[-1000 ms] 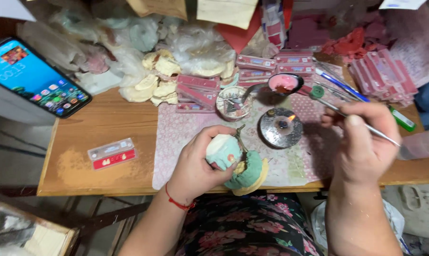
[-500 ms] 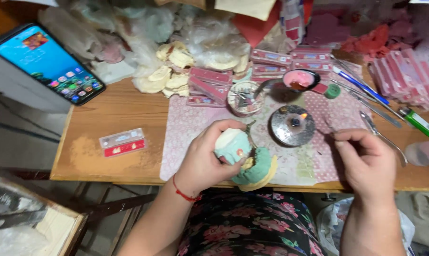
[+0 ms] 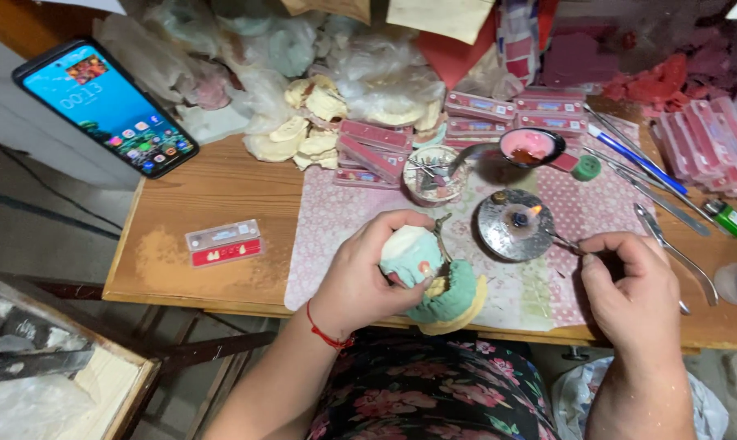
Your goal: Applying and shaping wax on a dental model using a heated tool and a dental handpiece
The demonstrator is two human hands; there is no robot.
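On the wooden table (image 3: 222,191), a pink dotted mat (image 3: 580,212) carries most of the small vessels. A small round glass dish (image 3: 427,173) near the top of the mat holds a cluster of thin metal bits. Beside it, a dark ladle-like spoon (image 3: 530,147) is filled with pink wax. Just below sits a round metal burner (image 3: 515,224) with a small flame lit at its centre. A clear flat plastic strip with a red band (image 3: 223,242) lies apart on the bare wood, with a few small teeth in it.

The left hand (image 3: 367,273), a red string at its wrist, is curled closed around a pale green plaster dental cast (image 3: 425,269), gripping its upper half at the near edge of the table; the lower half, with a yellowish base, hangs open below the fingers. The right hand (image 3: 633,285) is pinched shut on a thin metal instrument (image 3: 565,242), knuckles up, its tip held at the burner's rim close to the flame
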